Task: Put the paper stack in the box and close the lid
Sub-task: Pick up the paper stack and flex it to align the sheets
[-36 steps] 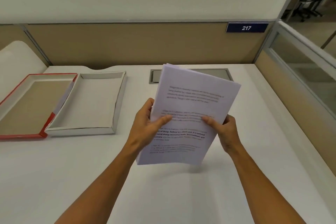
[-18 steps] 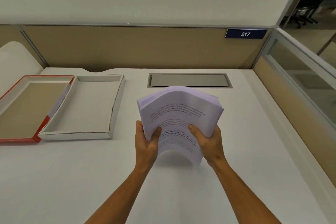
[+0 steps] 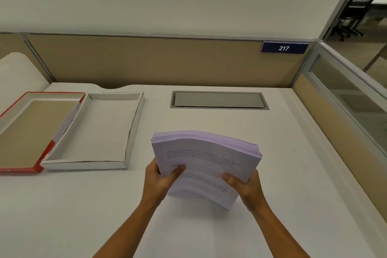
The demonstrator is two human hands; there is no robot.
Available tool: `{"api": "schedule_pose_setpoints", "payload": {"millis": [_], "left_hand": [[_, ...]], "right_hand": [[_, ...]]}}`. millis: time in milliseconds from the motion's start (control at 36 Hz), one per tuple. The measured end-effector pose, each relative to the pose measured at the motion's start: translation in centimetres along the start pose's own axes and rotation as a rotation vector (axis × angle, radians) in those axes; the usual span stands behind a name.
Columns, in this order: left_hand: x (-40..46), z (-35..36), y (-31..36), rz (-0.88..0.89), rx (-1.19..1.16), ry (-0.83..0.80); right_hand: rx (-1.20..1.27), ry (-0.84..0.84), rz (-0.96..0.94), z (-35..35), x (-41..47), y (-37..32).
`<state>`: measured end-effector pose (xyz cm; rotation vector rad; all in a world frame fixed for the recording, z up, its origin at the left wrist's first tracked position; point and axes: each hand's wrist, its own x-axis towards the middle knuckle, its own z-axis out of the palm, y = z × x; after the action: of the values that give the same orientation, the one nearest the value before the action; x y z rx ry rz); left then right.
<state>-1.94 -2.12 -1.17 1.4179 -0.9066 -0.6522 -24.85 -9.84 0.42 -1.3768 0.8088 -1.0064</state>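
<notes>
Both hands grip 1 paper stack (image 3: 206, 165) above the white desk (image 3: 293, 174). The left hand (image 3: 158, 182) clamps the stack's left edge, thumb pressed flat on the printed top sheet and the other fingers curled out of sight behind. The right hand (image 3: 247, 189) clamps the lower right edge the same way, thumb on top, remaining fingers hidden underneath. The stack bows upward in the middle, its near edge standing close to the desk; whether it touches cannot be told.

Farther left lie 2 shallow trays side by side, touching: the white box (image 3: 104, 128), empty and open, and beyond it at the desk's left edge the red-rimmed lid (image 3: 31, 130), lying inside-up. The stack is well apart from the box, with bare desk between them.

Behind the stack, 1 grey cable hatch (image 3: 218, 100) is set flush into the desk. At the back stands a tan partition (image 3: 146, 58) bearing 1 blue sign (image 3: 284, 48) reading 217.
</notes>
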Motion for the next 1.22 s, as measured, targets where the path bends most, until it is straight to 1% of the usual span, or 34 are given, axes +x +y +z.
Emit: {"api": "schedule_pose_setpoints", "payload": {"millis": [111,194,278,361,444,528,611,694,833,889,944,1083,1222], "left_hand": [[-0.4,0.0,0.1,-0.015,-0.018,-0.021],[-0.6,0.2,0.6,0.006,-0.028,-0.044],[-1.3,0.7,0.7,0.030,-0.054,-0.027],[-2.1,1.6,0.2,0.042,-0.079,0.044],[-2.6,2.1,-0.6,-0.004,-0.094,0.094],[-2.5,2.1,-0.8,-0.050,-0.102,0.081],[-2.5,2.2,-0.6,-0.058,-0.097,0.073],[-2.8,2.8,-0.2,-0.059,-0.103,0.110],[-3.4,3.3,0.3,0.006,-0.116,0.154],[-3.5,3.5,0.5,0.027,-0.113,0.164],[-3.5,3.6,0.6,0.037,-0.109,0.175],[-3.8,3.7,0.5,0.023,-0.121,0.193],[-3.9,3.5,0.4,0.015,-0.136,0.161]], "right_hand": [[0.052,0.035,-0.016,0.7,0.0,0.1],[0.091,0.053,-0.006,0.9,-0.3,0.2],[0.169,0.010,0.046,0.5,-0.4,0.5],[0.236,-0.056,0.091,-0.2,-0.5,0.7],[0.224,-0.040,0.087,-0.2,-1.0,0.7],[0.145,-0.032,0.021,0.5,-1.6,0.9],[0.070,0.020,-0.067,1.5,-2.5,1.1],[-0.025,0.087,-0.163,2.8,-3.4,1.1],[-0.082,0.216,-0.231,3.5,-4.0,1.2],[-0.122,0.232,-0.257,3.1,-4.0,1.1],[-0.138,0.240,-0.250,2.9,-3.8,1.0],[-0.001,0.323,-0.128,2.9,-3.0,1.0],[0.043,0.358,-0.093,3.2,-2.0,0.8]]}}
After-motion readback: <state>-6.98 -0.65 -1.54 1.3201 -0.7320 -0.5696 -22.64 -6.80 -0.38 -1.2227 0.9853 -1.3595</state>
